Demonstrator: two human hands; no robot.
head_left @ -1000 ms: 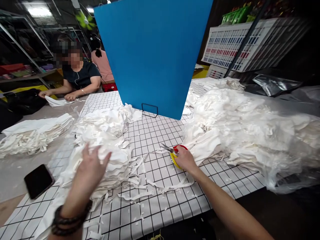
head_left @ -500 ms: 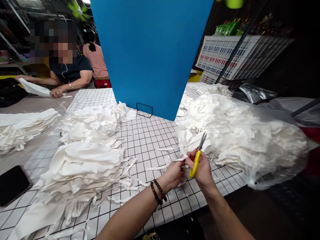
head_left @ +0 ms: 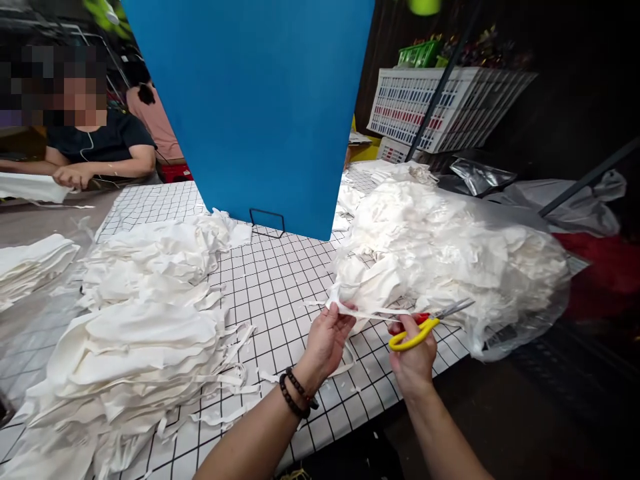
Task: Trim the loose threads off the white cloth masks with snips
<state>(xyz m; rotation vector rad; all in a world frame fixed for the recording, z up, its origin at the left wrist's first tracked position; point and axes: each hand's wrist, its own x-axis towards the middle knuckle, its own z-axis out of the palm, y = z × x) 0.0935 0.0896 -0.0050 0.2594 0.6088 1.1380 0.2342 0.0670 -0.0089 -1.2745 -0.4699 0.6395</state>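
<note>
While I pinch a narrow white fabric strip (head_left: pixel 373 312) taut between both hands above the near edge of the table, it runs level from my left hand (head_left: pixel 327 337) to my right hand (head_left: pixel 413 353). My left hand is curled, thumb and fingertips closed on the strip's left end; a dark beaded bracelet (head_left: pixel 297 397) sits on that wrist. My right hand is closed around yellow-handled scissors (head_left: pixel 425 325), whose thin metal blades point right and slightly up, just beside the strip; I cannot tell whether the blades are parted. The strip leads from a white fabric piece (head_left: pixel 370 287) at the front of a large heap of white fabric (head_left: pixel 450 247) on my right, partly wrapped in clear plastic. Below my hands lies the table's cloth, white with a black grid (head_left: pixel 275 280), scattered with loose trimmings. To my left sits a flattened stack of white pieces (head_left: pixel 145 333), tails of strip hanging from it. An upright blue board (head_left: pixel 260 107) stands behind on a wire stand. At the far left another person (head_left: pixel 95 147) in a dark top handles white cloth.
</note>
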